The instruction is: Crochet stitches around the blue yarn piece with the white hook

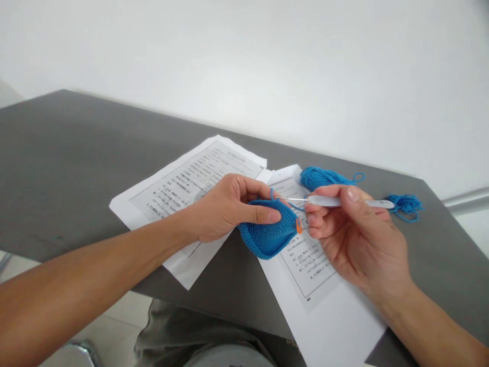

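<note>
My left hand (233, 206) pinches a blue crocheted piece (263, 234), rounded and cup-like, with the thumb pressed on its face. An orange stitch marker (298, 226) is clipped to the piece's right edge. In my right hand (362, 234) is a crochet hook (324, 201) with a pale grey handle, held between thumb and fingers. Its thin metal shaft points left and meets the top edge of the piece near my left fingertips. A blue yarn strand runs between the piece and my right hand. The hook's tip is too small to make out.
Two printed sheets lie on the dark grey table (69, 168): a left sheet (153, 196) and a right sheet (324, 316) under my hands. Behind my right hand rests a blue yarn skein (324, 176), with a loose yarn bundle (408, 205) further right. A white wall (244, 66) stands behind.
</note>
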The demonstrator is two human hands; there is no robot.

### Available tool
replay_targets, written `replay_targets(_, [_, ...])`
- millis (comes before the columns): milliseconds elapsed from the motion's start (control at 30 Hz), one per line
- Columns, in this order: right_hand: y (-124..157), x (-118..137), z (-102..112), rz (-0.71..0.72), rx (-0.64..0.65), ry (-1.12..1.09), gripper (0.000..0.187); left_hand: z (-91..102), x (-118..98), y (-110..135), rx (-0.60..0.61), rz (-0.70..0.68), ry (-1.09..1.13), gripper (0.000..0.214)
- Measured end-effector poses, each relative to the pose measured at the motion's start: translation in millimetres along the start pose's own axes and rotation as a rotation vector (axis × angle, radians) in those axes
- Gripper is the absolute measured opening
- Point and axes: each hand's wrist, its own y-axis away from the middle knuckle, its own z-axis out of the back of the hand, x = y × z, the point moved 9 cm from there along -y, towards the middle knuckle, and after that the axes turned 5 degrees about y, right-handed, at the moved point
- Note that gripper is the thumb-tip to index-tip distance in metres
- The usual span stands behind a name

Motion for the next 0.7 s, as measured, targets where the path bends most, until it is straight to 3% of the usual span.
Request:
replay_targets(200, [3,-1,-11,0.010,0.044,0.018,0.019,-2.9,3,1,-0.023,-0.003,0.056,0.033])
replay_targets(700, [7,7,-8,0.102,-0.031,0.072,0.017,-12.5,5,0,0.013,0.042,0.016,0.039])
